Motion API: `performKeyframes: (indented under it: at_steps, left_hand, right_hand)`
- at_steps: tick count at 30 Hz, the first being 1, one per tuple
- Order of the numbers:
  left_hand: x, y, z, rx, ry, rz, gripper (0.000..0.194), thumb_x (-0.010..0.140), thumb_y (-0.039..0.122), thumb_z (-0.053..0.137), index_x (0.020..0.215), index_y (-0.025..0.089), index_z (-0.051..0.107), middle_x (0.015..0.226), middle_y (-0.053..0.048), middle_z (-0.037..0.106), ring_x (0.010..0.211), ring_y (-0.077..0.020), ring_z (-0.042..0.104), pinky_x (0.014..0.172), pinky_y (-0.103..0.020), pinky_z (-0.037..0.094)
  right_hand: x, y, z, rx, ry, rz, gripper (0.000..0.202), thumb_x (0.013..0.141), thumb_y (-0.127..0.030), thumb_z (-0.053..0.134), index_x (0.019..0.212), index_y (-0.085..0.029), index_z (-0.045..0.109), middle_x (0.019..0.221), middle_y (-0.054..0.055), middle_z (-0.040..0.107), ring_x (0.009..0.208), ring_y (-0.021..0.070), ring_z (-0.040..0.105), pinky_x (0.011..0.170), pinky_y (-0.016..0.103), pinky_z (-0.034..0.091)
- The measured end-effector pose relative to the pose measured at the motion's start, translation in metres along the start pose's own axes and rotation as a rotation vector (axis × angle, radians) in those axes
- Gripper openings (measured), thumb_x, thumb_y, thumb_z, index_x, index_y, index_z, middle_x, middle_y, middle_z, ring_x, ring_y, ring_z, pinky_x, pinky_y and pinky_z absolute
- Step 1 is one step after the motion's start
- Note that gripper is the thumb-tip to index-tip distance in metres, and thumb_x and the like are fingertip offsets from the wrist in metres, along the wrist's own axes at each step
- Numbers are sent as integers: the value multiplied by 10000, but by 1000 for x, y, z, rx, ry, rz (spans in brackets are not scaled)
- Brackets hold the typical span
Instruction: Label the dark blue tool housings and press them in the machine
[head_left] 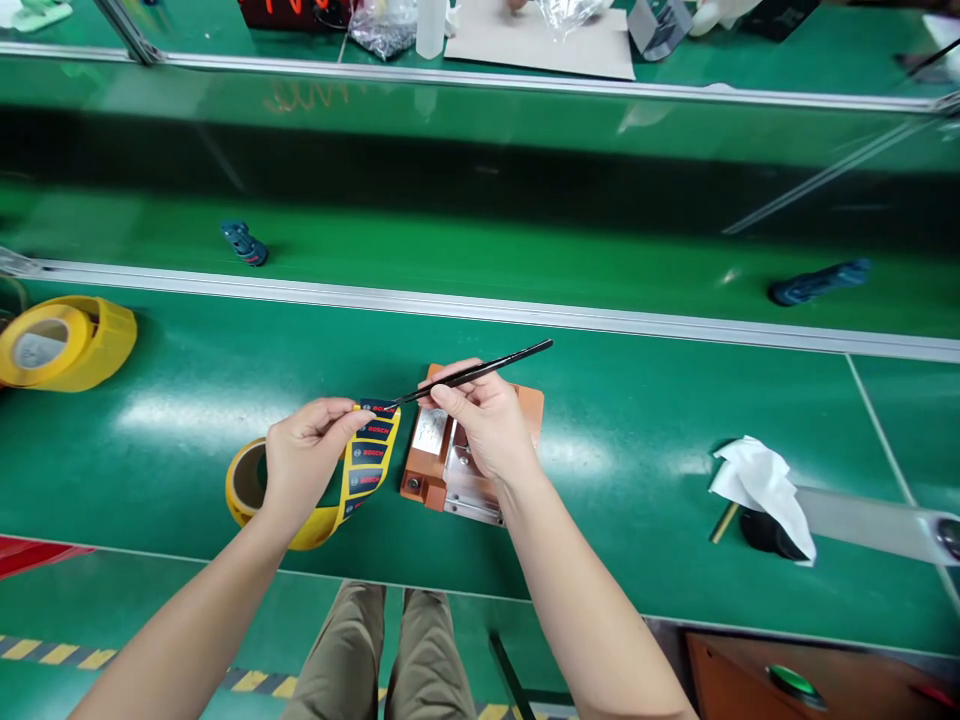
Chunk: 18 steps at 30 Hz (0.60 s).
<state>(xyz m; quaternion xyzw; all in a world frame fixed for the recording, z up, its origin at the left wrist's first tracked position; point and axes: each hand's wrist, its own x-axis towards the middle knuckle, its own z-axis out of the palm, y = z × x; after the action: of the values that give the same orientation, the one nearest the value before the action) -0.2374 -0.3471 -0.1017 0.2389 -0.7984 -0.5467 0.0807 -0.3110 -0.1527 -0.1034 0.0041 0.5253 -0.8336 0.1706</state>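
Observation:
My left hand (307,450) pinches the free end of a label strip (367,453), yellow with dark BOSCH labels. The strip runs down to a yellow roll (311,530) standing on the green table, partly hidden behind that hand. Black tweezers (480,371) are gripped in my right hand (487,420), their tips at the top label beside my left fingertips. Beneath my right hand lies an orange-brown fixture (426,465) with a clear and metal middle, partly covered by the hand.
Another yellow roll (112,345) sits at the left. A white cloth (761,485) lies over a black object at the right. Beyond the metal rail (480,308) are two dark blue tool bodies (244,243), one left, one right.

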Motion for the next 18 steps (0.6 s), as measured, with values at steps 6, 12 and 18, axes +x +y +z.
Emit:
performKeyframes:
  at_steps: [6, 12, 18]
  left_hand:
    - [5, 8, -4, 241, -78, 99, 328, 862, 507, 657, 970, 221, 773, 882, -35, 794, 785, -204, 738, 699, -289, 558]
    - [40, 4, 8, 834, -158, 270, 523, 964, 565, 454, 1174, 152, 696, 986, -124, 778, 854, -294, 738, 733, -353, 521]
    - [50, -14, 22, 1020, -240, 378, 626, 957, 571, 490, 1421, 152, 530, 955, -148, 755, 807, -326, 711, 692, -387, 514]
  right_hand:
    - [-4, -1, 0, -92, 62, -51, 286, 737, -418, 870, 857, -232, 690, 825, -5, 741, 771, 164, 722, 803, 336, 626]
    - [-23, -18, -38, -251, 176, -103, 287, 755, -432, 853, 874, -236, 681, 826, 2, 731, 764, 169, 712, 763, 335, 616]
    - [-53, -25, -84, -378, 246, -105, 253, 789, -425, 823, 871, -237, 675, 806, -5, 712, 750, 162, 689, 722, 318, 583]
